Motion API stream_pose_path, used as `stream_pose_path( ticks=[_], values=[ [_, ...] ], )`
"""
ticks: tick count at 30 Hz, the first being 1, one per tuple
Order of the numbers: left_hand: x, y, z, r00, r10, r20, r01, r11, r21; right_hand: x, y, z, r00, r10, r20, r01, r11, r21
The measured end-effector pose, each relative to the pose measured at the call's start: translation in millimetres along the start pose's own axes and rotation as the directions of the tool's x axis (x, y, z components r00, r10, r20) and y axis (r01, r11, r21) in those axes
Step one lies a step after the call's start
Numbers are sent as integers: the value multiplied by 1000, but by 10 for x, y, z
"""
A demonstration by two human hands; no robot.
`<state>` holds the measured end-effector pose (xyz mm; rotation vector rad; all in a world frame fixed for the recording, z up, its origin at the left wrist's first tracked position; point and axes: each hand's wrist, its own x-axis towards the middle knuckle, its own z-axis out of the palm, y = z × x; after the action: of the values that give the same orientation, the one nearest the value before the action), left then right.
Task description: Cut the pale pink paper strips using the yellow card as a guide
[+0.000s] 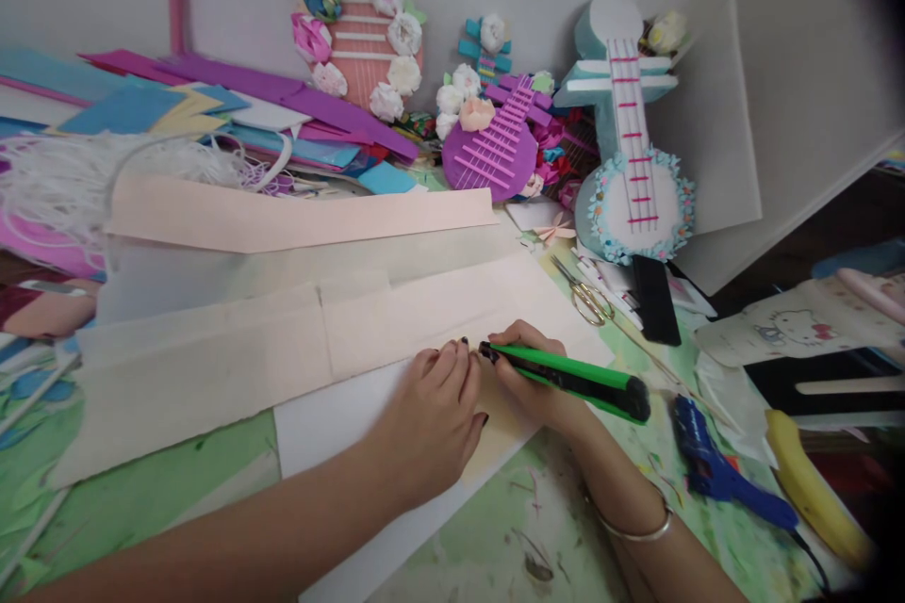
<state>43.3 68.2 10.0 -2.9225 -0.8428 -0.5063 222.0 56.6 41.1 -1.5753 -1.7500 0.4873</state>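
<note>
My right hand point(529, 375) is closed around a green and black utility knife point(574, 380), its tip down on a pale sheet point(396, 320) near the sheet's lower edge. Just left of the knife tip, my left hand point(433, 415) lies flat with fingers together, pressing on the sheet and a white board point(332, 429) beneath it. A thin bangle circles my right wrist.
Gold-handled scissors point(590, 300) and a black block point(654, 299) lie beyond the knife. A blue glue gun point(721, 471) and a banana point(813, 490) rest at right. Foam guitar models point(629, 160) with paper flowers and coloured foam sheets point(283, 99) crowd the back wall.
</note>
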Motion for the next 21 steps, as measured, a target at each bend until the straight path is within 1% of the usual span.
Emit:
stream_pose_path(
  ticks=[8,13,17,21],
  values=[
    [4,-8,-1,1000,-6,13,6,1000,-3,-14,57,-22,1000,1,18,-1,1000,10],
    [6,-2,-8,1000,-8,-1,8,1000,4,-30,69,-2,1000,-11,20,11,1000,5],
    [6,-2,-1,1000,-5,-19,5,1000,5,-34,58,-7,999,-41,9,41,999,-1],
    [7,-8,-1,1000,-4,-15,4,1000,6,-51,21,-27,1000,-30,0,30,999,16]
  ],
)
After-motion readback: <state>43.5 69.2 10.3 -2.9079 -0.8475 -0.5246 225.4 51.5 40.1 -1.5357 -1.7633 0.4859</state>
